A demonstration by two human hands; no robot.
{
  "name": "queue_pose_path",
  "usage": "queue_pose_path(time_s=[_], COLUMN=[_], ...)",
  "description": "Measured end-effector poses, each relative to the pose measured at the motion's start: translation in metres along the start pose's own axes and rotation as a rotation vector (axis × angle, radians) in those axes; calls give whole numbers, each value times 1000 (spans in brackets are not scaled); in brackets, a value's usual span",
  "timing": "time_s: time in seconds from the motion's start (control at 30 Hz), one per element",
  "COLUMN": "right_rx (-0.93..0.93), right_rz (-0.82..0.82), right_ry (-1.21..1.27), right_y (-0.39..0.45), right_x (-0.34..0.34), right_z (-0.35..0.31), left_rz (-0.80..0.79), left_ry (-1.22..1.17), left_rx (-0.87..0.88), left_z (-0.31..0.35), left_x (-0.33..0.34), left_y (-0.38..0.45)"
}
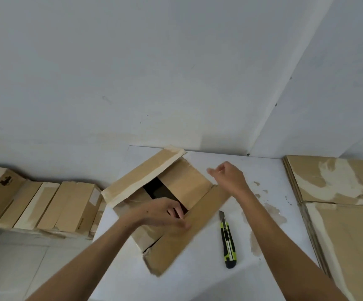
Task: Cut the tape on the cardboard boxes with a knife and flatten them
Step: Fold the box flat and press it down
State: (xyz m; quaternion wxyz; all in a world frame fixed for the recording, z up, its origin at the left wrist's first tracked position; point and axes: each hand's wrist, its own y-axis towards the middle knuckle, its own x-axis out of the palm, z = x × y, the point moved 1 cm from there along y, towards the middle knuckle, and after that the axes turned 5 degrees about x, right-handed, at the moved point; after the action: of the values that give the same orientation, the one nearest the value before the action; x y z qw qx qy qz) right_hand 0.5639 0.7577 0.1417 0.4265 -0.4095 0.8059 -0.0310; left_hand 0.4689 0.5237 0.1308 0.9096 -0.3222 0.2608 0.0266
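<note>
An opened cardboard box (182,183) sits at the centre of a table (252,170) set against a wall (154,72), one flap (142,175) raised on its far-left side and another flap (189,233) folded out toward the near right. A knife (228,241) lies on the table just right of that near flap, with flattened boxes (336,192) stacked at the table's right edge and a row of boxes (41,203) lined up to the left, off the table
</note>
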Motion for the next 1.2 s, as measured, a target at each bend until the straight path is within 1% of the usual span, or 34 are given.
queue_pose_path(time_s=[0.07,0.1,0.13,0.23,0.27,0.33,0.4,0.47,0.53,0.6,0.67,0.73,0.8,0.9,0.97,1.07,1.13,1.2], right_rx=[-60,-90,-118,-176,-179,-168,-139,-118,-109,-124,-146,-152,-119,-45,5,76,89,71], right_rz=[-2,5,-8,-86,-74,4,83,115,114,99,114,178,184,121,82,44,15,-30], right_ry=[-524,-683,-739,-692,-719,-809,-857,-834,-767,-694,-616,-553,-493,-321,-208,-80,-4,80], right_y=[-6,-10,-17,-28,-29,-29,-28,-25,-23,-22,-21,-19,-14,-12,-16,-25,-34,-45], right_x=[9,21,34,81,96,119,131,132,125,117,105,88,66,29,8,-18,-36,-52], right_z=[-3,-6,-10,-16,-17,-19,-23,-27,-32,-37,-44,-50,-56,-63,-73,-92,-105,-120], left_rz=[82,107,125,137,118,113,176,274,380,465,505,477,388,119,5,-13,22,107], left_ry=[168,230,292,554,620,684,761,839,858,820,711,552,482,606,624,548,492,394], left_rx=[-21,-16,-4,27,30,63,153,256,337,359,359,309,181,-105,-230,-253,-230,-153], left_z=[-9,-15,-20,-40,-46,-53,-51,-43,-36,-31,-31,-33,-39,-53,-73,-101,-102,-86], left_x=[18,26,32,38,37,34,30,22,13,-1,-17,-33,-50,-65,-62,-54,-54,-57], left_y=[10,13,15,21,21,20,18,12,2,-11,-25,-38,-52,-69,-70,-59,-50,-45])
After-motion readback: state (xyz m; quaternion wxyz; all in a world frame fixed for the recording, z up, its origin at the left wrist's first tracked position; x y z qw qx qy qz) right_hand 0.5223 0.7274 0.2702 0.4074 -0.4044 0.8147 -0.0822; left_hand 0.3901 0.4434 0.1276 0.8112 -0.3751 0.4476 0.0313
